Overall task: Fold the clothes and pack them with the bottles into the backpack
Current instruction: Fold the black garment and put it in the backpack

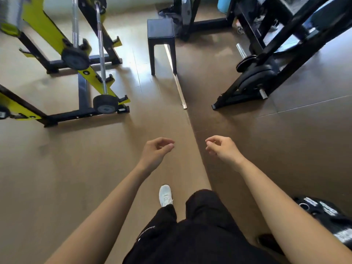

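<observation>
One head-worn camera (wide-angle) looks forward and down onto the gym floor [85, 168].

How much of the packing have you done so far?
Nothing looks done yet: no backpack, bottles or folded clothes show here. In hand: nothing, since the left hand and right hand are loosely curled and empty above the brown floor, near a yellow barbell rack. Still left: all the folding and all the packing.

The yellow rack [47, 31] runs off the left and top edges. The black object [323, 212] at lower right is cut by the edge and its white lettering is blurred. The print on the trousers [200, 235] is unreadable.
</observation>
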{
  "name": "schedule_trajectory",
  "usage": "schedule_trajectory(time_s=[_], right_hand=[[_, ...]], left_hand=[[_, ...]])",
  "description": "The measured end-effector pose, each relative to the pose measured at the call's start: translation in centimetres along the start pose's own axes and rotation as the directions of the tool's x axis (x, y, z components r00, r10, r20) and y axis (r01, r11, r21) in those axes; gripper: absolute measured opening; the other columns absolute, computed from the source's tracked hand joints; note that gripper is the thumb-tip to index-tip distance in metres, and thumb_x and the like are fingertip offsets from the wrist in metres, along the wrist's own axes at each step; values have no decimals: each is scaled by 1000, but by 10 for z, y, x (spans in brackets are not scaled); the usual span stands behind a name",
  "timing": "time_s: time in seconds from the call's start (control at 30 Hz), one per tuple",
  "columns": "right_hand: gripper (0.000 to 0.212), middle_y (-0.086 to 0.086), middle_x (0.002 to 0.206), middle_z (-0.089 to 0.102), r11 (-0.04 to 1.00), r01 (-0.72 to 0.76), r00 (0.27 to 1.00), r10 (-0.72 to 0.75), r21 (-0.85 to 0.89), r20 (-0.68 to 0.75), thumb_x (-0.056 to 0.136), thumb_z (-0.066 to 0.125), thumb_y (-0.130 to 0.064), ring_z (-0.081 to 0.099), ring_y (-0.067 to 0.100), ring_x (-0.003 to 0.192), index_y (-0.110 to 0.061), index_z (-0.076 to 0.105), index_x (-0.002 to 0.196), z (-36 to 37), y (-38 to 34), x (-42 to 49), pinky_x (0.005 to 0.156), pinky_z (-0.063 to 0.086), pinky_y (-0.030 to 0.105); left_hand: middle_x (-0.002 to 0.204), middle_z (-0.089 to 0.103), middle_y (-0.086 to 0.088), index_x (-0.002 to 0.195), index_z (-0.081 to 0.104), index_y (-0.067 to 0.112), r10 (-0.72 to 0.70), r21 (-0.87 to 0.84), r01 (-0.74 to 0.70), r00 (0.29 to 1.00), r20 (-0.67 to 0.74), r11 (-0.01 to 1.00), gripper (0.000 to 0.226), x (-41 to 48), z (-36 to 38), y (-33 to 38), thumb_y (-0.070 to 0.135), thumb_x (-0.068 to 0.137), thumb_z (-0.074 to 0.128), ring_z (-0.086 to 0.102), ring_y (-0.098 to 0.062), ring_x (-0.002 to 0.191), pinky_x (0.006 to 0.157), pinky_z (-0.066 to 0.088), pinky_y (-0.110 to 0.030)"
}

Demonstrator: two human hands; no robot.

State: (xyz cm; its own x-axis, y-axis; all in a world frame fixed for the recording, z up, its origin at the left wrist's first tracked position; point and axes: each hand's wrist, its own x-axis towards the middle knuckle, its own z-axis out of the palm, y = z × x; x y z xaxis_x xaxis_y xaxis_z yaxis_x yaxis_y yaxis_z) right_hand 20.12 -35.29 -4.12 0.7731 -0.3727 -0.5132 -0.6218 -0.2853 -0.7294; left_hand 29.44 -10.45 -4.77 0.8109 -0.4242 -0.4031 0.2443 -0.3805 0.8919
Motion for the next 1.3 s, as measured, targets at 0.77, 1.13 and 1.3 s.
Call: schedule_trajectory(time_s=[0.77,1.13,1.3], right_hand=[[14,1,78,75,998,-25,999,23,53,28,95,64,-18,71,18,72,-28,69,87,-172,-203,513,81,56,41],[11,8,86,74,988,-111,994,111,104,0,99,60,-14,70,19,74,-17,71,98,-216,-353,741,58,48,16],[10,11,83,69,983,-121,992,126,141,-26,99,58,-7,65,1,58,-8,68,101,-258,-406,839,51,45,11]], left_hand=[[99,79,-4,100,77,21,-178,-48,176,984,-28,983,13,527,-36,227,15,99,65,71,-17,90,79,51,-25],[97,79,-2,100,78,20,-159,-38,160,987,28,986,17,809,-100,320,17,102,61,73,-19,90,81,55,-26],[95,79,-4,101,78,17,-119,2,119,992,42,993,19,926,-115,380,14,102,60,72,-17,86,75,54,-21]])
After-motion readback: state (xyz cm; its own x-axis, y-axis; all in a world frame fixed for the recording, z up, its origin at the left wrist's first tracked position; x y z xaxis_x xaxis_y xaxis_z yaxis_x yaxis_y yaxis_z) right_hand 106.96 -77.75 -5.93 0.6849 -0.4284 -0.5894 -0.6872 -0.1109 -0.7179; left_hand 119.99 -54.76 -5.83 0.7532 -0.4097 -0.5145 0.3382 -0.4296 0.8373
